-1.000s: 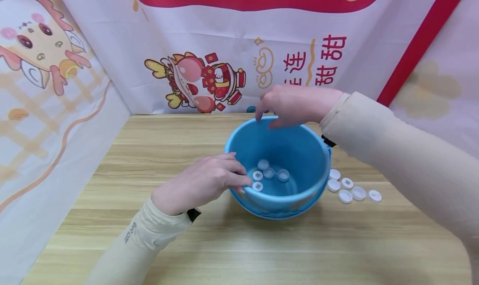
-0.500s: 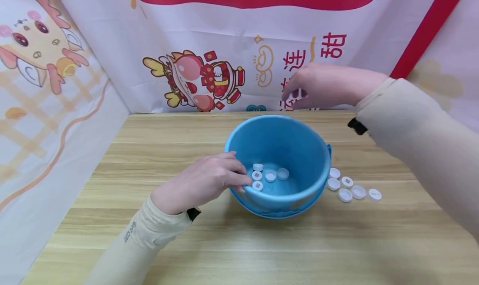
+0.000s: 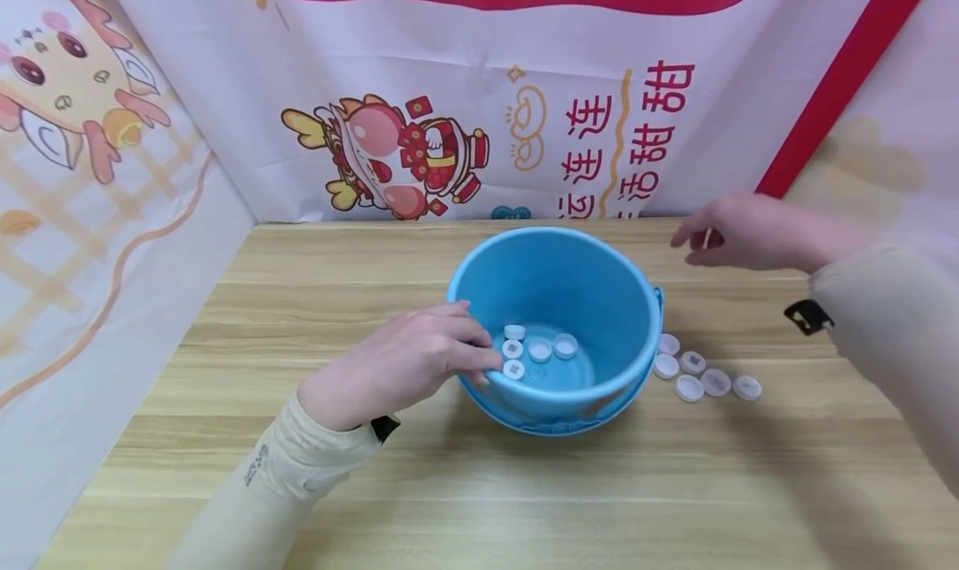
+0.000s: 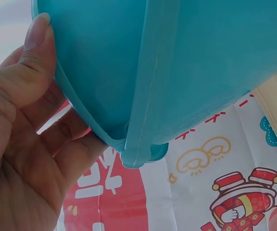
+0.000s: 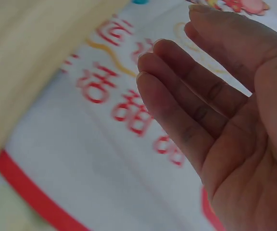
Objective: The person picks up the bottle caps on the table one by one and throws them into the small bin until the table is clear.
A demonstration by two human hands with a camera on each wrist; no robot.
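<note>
Left grip [image 3: 412,349]: clasped on the left rim of the blue bucket [image 3: 558,283], probably steadying it.
Right grip [image 3: 742,233]: relaxed, holding nothing, far right.
Surface [image 3: 345,279]: bears bucket.
Bucket: near wall hides some floor.
Inner caps [image 3: 539,351]: five visible.
Outer caps [image 3: 716,382]: six, right; markings illegible.

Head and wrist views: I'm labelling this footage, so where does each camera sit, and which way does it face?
Head: worn on the head, facing forward and down at the bucket, caps and table; left hand, right hand and sleeves show.
Left wrist: on that wrist, facing the bucket and cloth; the left hand shows, gripping the bucket.
Right wrist: on that wrist, facing the cloth and table; the empty right hand shows.
Shared: head and left wrist both show the bucket and left hand.
</note>
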